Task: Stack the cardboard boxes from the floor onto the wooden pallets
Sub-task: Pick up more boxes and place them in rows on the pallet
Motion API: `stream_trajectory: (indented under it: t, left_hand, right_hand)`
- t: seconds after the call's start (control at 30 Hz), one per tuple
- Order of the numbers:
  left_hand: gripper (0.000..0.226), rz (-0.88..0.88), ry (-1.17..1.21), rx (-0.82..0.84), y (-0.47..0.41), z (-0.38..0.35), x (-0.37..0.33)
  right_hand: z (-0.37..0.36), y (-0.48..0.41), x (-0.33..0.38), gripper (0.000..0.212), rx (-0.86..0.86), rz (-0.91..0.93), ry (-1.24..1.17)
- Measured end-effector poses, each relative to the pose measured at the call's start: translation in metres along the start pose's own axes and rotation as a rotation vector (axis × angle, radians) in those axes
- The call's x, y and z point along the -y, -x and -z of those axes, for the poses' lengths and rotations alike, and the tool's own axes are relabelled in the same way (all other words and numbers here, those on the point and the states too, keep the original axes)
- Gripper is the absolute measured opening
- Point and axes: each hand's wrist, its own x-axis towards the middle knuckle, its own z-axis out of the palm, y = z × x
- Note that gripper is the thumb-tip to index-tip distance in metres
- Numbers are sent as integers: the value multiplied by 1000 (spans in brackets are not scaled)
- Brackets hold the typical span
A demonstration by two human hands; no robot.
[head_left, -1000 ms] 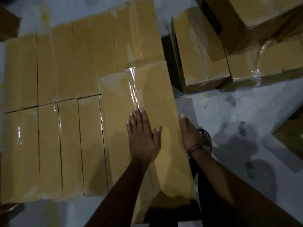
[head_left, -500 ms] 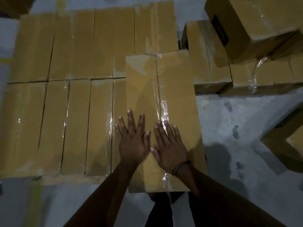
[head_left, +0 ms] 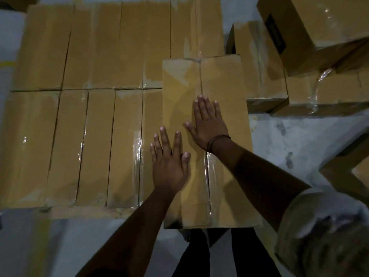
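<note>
Both palms flat on the long cardboard box

I see my left hand and right hand spread wide with straight fingers, pressing on top of the cardboard box and gripping nothing. The right hand, with a dark wristband, lies just ahead of the left. The box runs lengthwise under both palms, with a taped seam between them. Its near end juts out behind my wrists. Touching it, left of my left hand, are the packed boxes in two rows. Beyond my right hand, loose boxes sit on the grey floor.
</note>
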Motion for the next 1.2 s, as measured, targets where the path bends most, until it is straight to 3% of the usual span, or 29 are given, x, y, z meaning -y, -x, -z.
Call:
stream_trajectory:
  t: [0.1,0.23,0.33,0.57,0.77,0.9,1.2]
  left_hand:
    - [66,3,2,86,2,13,-3]
    - [68,-25,-78,289,-1,62,-16]
    - [69,-80,-76,336,3,114,-42]
    - [66,-233,-56,368,55,174,-120]
    - [63,-308,-38,385,78,179,-201]
    - [64,-374,-74,350,83,176,-249]
    - [67,-507,-107,361,110,145,-428]
  right_hand:
    - [11,29,9,78,70,16,-53]
    - [45,104,15,67,303,83,-202]
    - [79,158,11,65,370,79,-231]
    - [147,251,-16,63,185,-243,-409]
    - [166,301,-78,65,76,-366,-472]
    - [166,338,-127,66,17,-428,-516]
    - [144,467,-292,73,-61,-696,-594]
